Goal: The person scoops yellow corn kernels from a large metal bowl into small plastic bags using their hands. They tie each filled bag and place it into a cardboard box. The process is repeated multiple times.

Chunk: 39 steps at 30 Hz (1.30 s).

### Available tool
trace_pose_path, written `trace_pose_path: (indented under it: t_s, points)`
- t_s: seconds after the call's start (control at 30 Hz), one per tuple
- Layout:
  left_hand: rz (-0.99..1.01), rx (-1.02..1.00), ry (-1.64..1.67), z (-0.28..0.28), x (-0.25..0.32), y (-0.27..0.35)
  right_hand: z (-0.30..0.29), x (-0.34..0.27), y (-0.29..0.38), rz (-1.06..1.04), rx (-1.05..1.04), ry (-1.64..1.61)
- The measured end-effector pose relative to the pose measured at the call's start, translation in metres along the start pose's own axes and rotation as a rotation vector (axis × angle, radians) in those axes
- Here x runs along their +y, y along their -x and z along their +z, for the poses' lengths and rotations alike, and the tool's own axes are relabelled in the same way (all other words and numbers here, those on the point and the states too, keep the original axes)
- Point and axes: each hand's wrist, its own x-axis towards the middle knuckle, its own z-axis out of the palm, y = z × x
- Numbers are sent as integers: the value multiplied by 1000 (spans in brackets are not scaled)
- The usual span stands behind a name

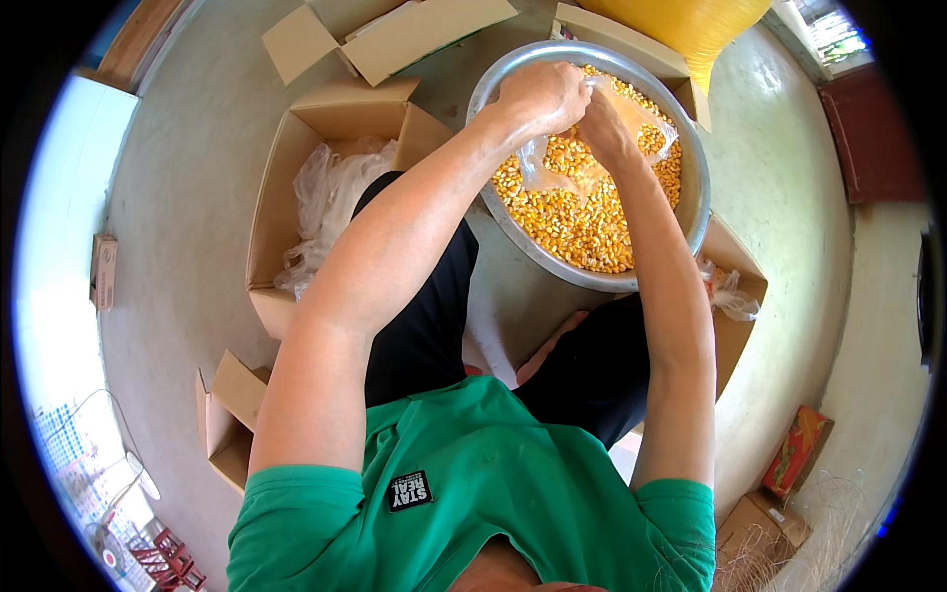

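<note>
A large round metal basin [592,279] holds a heap of yellow corn kernels [584,229]. Over the kernels, near the basin's far side, my left hand [551,96] and my right hand [603,122] meet at a clear plastic bag [544,174]. The fingers of my left hand are closed on the gathered plastic. My right hand is at the bag too, but its fingers are mostly hidden behind the left hand and the film. The film spreads on both sides of my hands, lying on the corn.
Left of my legs, an open cardboard box [270,222] holds crumpled clear plastic bags [333,200]. Another open box [740,266] with plastic bags is at the right. Beyond the basin are more cardboard boxes [422,33] and a full yellow sack [684,29].
</note>
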Motion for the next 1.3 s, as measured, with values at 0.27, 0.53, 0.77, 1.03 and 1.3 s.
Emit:
trace_pose_path:
  t_s: [0.27, 0.53, 0.77, 1.03, 1.3]
  points:
    - [56, 63, -63, 13, -13, -10, -12, 2, 5, 45, 1, 54]
    - [48, 10, -84, 10, -8, -10, -18, -2, 19, 60, -12, 199]
    - [23, 4, -55, 14, -8, -12, -30, -24, 44, 125, -76, 222]
    - [-4, 19, -54, 10, -3, -7, -68, -27, 79, 349, -382, 468]
    - [28, -14, -29, 4, 7, 0, -136, 63, 87, 60, -90, 1173]
